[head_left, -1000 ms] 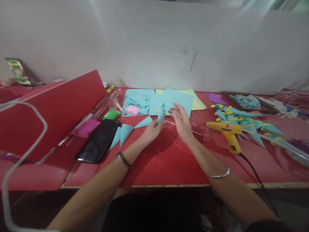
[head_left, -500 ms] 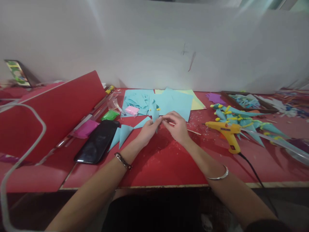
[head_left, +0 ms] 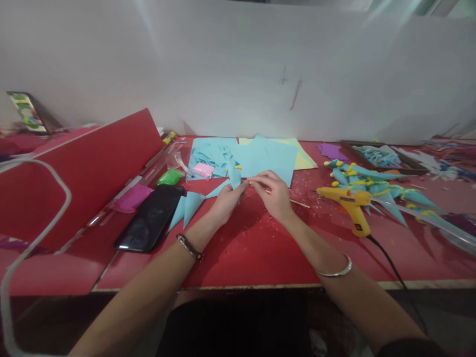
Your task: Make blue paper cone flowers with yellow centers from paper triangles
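My left hand (head_left: 226, 201) is closed on a rolled light-blue paper cone (head_left: 234, 172), which stands up above the thumb with small yellow bits on its side. My right hand (head_left: 274, 195) pinches a tiny yellow piece (head_left: 250, 183) between thumb and fingertips, just right of my left thumb. Beneath the right hand a thin wooden stick (head_left: 299, 204) shows its end; the rest is hidden. Flat light-blue paper pieces (head_left: 193, 204) lie left of my left hand. Behind both hands are light-blue sheets (head_left: 275, 156).
A yellow glue gun (head_left: 347, 201) with a black cord lies right, before several finished blue cones (head_left: 390, 191) with yellow trim. A black phone (head_left: 150, 218), a green packet (head_left: 169, 177) and a pink packet (head_left: 203, 170) are left. A red board (head_left: 85, 178) leans at far left.
The blue cone in my left hand has tilted and shifted slightly left. My right fingertips have drawn a little apart from the left thumb, and the yellow piece now shows.
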The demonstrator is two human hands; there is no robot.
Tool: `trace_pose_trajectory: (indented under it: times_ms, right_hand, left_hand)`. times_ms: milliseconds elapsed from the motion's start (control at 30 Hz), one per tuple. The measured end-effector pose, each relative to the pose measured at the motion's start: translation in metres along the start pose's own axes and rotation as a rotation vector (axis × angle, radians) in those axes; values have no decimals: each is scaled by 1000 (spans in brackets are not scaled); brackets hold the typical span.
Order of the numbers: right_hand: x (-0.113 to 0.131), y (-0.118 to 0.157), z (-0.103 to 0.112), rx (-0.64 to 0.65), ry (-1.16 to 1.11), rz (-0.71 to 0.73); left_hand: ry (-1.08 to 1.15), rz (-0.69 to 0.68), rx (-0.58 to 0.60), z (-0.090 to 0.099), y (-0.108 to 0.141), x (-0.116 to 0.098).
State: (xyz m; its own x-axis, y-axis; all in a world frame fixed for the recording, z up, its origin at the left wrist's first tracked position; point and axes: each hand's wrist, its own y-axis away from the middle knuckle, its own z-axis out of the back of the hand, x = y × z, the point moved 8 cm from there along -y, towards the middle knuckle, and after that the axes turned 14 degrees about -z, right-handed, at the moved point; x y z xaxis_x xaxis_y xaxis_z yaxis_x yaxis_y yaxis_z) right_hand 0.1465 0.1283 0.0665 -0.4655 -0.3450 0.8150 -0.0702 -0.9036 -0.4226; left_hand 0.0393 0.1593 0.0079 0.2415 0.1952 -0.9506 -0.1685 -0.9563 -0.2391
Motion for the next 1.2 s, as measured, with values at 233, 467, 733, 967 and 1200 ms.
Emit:
trace_pose_trajectory:
  times_ms: [233,467,733,967,1200]
  right_hand:
    - [5,0,-2,38,80,101]
    - [2,0,13,-125,-17,9]
    - [-36,-8,14,-124,-346,-355]
    - [-45,-9,13,-132,-453,-403]
    - [-47,-8,8,-86,-552,-463]
  left_hand:
    - [9,-18,8,-2,0,-2]
    - [-67,-46,0,0,0,-2]
    - [-324,-86,91,-5,4,-12]
    - [-361,-66,101,-6,3,-10]
    - [-343,-98,210,-14,3,-9]
